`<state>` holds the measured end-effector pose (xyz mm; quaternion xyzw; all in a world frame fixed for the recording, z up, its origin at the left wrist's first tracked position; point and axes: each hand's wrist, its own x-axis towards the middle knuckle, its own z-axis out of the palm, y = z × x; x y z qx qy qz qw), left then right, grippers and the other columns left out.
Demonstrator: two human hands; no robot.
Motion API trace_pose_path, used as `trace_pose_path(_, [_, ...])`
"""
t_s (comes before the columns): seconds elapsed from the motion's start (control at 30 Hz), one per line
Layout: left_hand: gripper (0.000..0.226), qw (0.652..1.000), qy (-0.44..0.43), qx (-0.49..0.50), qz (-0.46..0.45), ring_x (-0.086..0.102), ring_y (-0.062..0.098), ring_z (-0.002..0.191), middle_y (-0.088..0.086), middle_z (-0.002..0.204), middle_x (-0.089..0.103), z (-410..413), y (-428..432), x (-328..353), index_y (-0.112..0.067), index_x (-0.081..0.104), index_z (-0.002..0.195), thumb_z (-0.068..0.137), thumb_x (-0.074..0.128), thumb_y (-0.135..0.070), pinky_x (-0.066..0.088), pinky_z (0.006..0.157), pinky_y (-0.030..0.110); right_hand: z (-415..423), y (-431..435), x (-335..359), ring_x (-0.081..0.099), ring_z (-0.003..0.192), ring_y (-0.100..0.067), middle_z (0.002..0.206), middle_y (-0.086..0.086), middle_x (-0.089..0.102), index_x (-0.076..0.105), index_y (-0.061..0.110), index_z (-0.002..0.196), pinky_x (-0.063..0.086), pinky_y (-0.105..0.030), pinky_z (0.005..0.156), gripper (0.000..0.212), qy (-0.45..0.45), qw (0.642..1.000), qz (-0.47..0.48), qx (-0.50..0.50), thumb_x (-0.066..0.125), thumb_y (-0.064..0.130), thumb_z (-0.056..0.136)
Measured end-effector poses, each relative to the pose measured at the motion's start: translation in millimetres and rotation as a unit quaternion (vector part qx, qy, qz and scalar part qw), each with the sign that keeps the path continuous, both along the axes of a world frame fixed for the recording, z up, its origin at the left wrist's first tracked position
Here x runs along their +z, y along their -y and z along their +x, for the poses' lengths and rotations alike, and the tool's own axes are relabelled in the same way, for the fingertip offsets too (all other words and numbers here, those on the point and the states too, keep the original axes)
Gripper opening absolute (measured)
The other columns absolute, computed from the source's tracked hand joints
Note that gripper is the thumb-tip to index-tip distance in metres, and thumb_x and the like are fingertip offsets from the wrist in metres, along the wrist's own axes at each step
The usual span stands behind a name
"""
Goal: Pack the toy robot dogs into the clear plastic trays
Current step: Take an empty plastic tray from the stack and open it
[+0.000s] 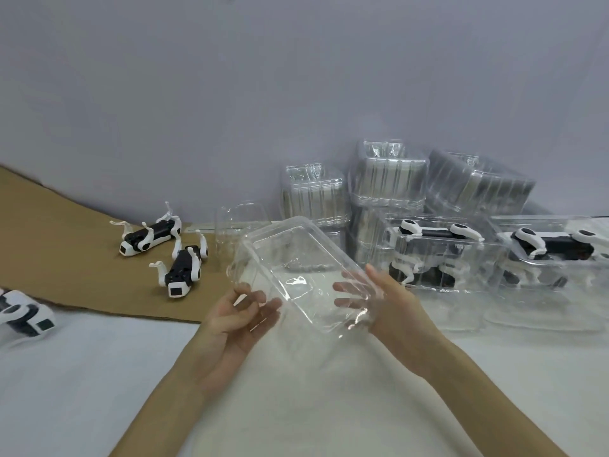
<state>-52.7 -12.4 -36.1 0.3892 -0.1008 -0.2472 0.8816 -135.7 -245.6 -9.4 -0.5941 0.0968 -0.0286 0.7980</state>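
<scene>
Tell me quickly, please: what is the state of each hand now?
Left hand: grips the left end of the empty clear tray, fingers curled.
Right hand: grips the same tray's right side, thumb on top.

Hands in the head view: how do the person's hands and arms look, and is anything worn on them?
The left hand and the right hand are bare, with no gloves. The left forearm and the right forearm are bare down to the frame's lower edge, and no sleeve shows. No watch, ring, bracelet or marking is visible.
</scene>
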Motion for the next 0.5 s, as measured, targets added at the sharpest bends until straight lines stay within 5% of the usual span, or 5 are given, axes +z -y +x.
trace_pose_path(0.17, [0.019,0.997,0.047,0.019,0.05,0.068,0.024,0.082,0.004,0.087,0.064,4,-2,-8,-0.015,0.062,0.085,0.077,0.061,0.002,0.055,0.075,0.034,0,-1,-5,0.068,0.1,-0.02,0.125,-0.008,0.067,0.072,0.027,0.118,0.054,-0.033,0.077,0.044,0.017,0.997,-0.067,0.02,0.073,0.04,0.076])
trace_pose_path(0.3, [0.02,0.998,-0.004,0.06,0.012,0.059,0.021,0.075,0.003,0.088,0.064,8,-10,-5,-0.018,0.069,0.08,0.077,0.049,-0.016,0.04,0.075,0.034,-1,4,0,0.069,0.103,-0.02,0.122,-0.004,0.071,0.069,0.024,0.123,0.055,-0.033,0.079,0.043,0.041,0.993,-0.096,0.056,0.068,0.038,0.083])
trace_pose_path(0.4, [0.039,0.997,0.013,0.036,0.063,0.065,0.024,0.091,0.008,0.111,0.072,14,-14,-2,-0.015,0.073,0.109,0.085,0.051,-0.036,0.049,0.081,0.037,-6,18,7,0.068,0.111,-0.021,0.124,-0.001,0.071,0.065,0.023,0.128,0.055,-0.036,0.086,0.042,0.041,0.976,-0.177,0.119,0.063,0.038,0.089])
trace_pose_path(0.5, [0.061,0.988,0.072,-0.017,0.136,0.061,0.026,0.124,0.007,0.135,0.065,11,-12,-2,-0.013,0.056,0.138,0.094,0.04,-0.052,0.045,0.096,0.044,-13,32,13,0.067,0.115,-0.017,0.126,0.004,0.07,0.067,0.029,0.126,0.054,-0.036,0.094,0.036,0.019,0.947,-0.254,0.193,0.064,0.04,0.092])
